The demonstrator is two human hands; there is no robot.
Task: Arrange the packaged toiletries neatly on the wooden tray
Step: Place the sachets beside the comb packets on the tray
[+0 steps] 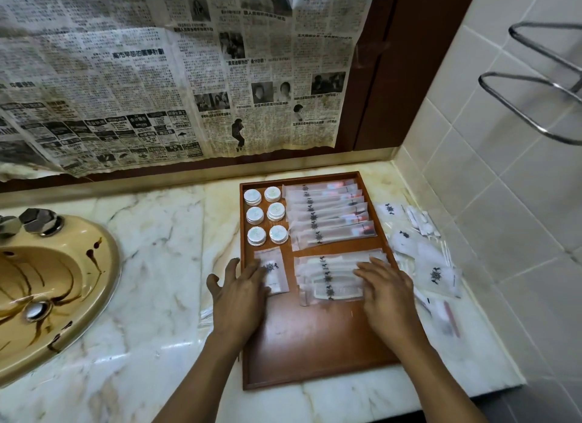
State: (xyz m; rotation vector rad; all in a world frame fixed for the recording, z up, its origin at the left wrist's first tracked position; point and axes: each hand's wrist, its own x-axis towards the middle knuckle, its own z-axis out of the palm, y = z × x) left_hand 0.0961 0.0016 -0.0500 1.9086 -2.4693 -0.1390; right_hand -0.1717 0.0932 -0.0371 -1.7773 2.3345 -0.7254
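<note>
- Wooden tray [315, 344] sits on the marble counter [141, 281], right of the sink [47, 281]. Its long axis runs from the counter's near edge toward the wall.
- Far right of the tray: long packets [330, 215] overlap in a column. Each lies crosswise, with the right end tilted slightly toward the wall. They are frosted, with a dark emblem and red or dark contents showing through.
- Far left of the tray: six round white tubs [266, 216] stand in two columns.
- Mid-tray: a shorter packet stack [327, 277] also lies crosswise.
- Square sachet [272, 273] lies to the left of that stack.
- Left hand [239, 296]: fingers spread and flat, tips on the sachet.
- Right hand [387, 293]: fingers straight, resting on the stack's right end.
- Loose packets [434, 265] lie scattered on the counter to the right of the tray.
</note>
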